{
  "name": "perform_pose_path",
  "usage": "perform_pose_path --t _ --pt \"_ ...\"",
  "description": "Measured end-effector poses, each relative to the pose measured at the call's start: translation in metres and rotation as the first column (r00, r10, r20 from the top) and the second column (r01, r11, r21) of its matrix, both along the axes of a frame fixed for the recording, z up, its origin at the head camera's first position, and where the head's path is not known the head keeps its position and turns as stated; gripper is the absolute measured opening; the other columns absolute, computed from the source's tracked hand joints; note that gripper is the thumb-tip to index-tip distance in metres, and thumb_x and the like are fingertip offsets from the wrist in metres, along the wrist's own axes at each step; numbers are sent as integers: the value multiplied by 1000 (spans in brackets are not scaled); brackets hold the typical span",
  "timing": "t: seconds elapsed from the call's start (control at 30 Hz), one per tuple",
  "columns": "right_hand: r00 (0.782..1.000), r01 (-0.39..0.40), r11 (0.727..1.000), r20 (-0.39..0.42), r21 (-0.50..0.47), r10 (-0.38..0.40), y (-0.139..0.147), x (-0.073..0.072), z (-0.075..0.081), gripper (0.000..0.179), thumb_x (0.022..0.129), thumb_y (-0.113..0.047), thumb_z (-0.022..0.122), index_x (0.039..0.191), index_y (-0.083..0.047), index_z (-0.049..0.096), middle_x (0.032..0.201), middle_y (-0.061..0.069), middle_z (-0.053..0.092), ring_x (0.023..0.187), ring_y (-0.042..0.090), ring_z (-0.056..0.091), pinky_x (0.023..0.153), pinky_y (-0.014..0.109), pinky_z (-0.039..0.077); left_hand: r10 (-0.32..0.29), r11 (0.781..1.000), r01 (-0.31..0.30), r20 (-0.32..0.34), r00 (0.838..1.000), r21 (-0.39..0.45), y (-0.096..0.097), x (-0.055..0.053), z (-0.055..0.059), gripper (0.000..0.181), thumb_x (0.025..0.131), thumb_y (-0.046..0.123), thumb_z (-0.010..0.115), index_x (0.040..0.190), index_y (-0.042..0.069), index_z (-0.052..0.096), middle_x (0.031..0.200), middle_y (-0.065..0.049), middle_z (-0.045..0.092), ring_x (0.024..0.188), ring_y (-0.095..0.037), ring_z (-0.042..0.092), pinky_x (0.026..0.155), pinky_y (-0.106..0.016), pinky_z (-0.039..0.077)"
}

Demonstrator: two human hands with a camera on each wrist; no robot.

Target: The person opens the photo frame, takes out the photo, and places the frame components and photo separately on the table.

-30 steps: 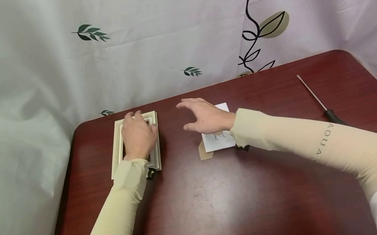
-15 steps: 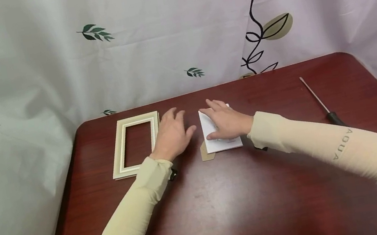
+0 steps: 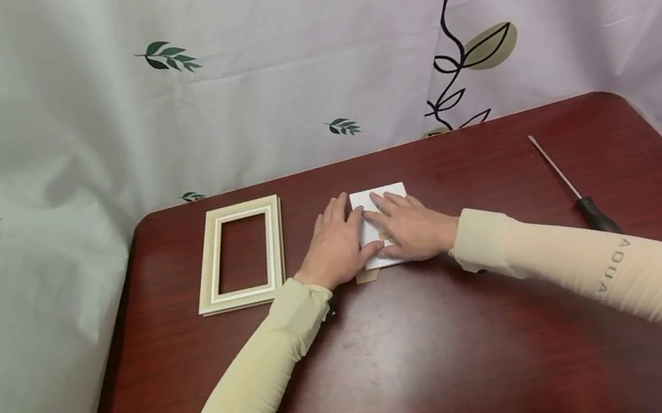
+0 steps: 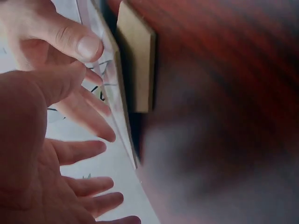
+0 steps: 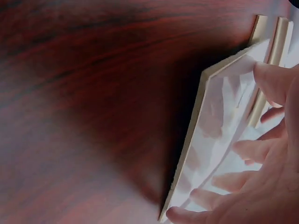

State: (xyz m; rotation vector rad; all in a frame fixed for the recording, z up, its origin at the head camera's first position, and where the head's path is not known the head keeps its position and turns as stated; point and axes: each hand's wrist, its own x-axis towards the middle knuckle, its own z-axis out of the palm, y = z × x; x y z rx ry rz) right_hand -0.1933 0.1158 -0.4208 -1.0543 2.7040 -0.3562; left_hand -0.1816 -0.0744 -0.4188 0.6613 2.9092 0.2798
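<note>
A white picture panel (image 3: 369, 231) on a thin brown board lies mid-table, its surface glossy in the right wrist view. Under its near left corner a brown cardboard-like piece (image 4: 138, 60) sticks out. My left hand (image 3: 336, 243) lies along the panel's left edge, fingers spread. Over its right part is my right hand (image 3: 418, 225), fingers extended; its thumb touches the panel's edge in the right wrist view. The thumbs meet or nearly meet above the panel. Most of the print is hidden by the hands. To the left lies a cream picture frame (image 3: 211, 259) with an open middle.
A screwdriver with a black handle (image 3: 597, 214) lies on the right side of the dark red table (image 3: 398, 370). Behind the table's far edge hangs a pale curtain (image 3: 261, 101) with leaf prints.
My left hand has moved right, from over the frame to the panel's left edge. My right hand has shifted right and come over the panel. Frame and screwdriver stay in place.
</note>
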Motion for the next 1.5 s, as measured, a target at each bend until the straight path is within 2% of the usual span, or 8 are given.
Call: perform_pose_path --t 0.2,0.5,0.73,1.07,1.23,1.5 --pt "1000 -26 999 4 37 26 3 1 -4 70 98 -38 63 152 1 40 160 29 25 147 48 21 113 67 24 -55 998 55 28 998 -8 3 1 -2 68 99 47 60 149 4 46 162 -25 20 152 -38 16 118 -57 24" --pt "999 -43 999 -2 8 43 10 0 -6 72 98 -38 64 152 2 40 158 31 27 146 50 22 117 60 21 -107 994 107 11 994 1 2 0 -7 72 100 44 59 151 -2 39 160 -28 25 149 -38 24 122 -41 19" --pt "999 -44 999 -2 0 44 14 -2 -7 72 97 -37 66 150 5 40 157 32 29 146 49 24 119 56 19 -120 993 120 21 993 -16 -1 1 -10 70 99 42 62 150 0 41 160 -27 26 149 -37 26 121 -43 23" --pt "999 -5 1000 47 8 5 22 -5 -8 74 96 -37 66 151 5 38 158 30 27 148 46 21 121 53 16 -142 990 143 52 988 0 -4 1 -14 77 97 48 63 152 -1 40 161 -25 24 149 -36 25 120 -44 24" --pt "999 13 1000 43 -1 -13 27 -6 -9 74 95 -36 68 150 6 40 158 31 28 148 46 22 120 54 18 -164 986 164 40 986 3 -5 1 -14 80 97 50 63 153 -1 37 161 -24 26 149 -34 26 120 -44 25" --pt "1000 3 1000 10 -11 -3 37 -8 -10 72 96 -34 67 148 8 42 155 33 32 147 47 24 120 54 17 -156 987 157 63 986 -12 -5 1 -12 88 95 56 62 155 -1 32 163 -23 23 150 -36 22 121 -43 20"
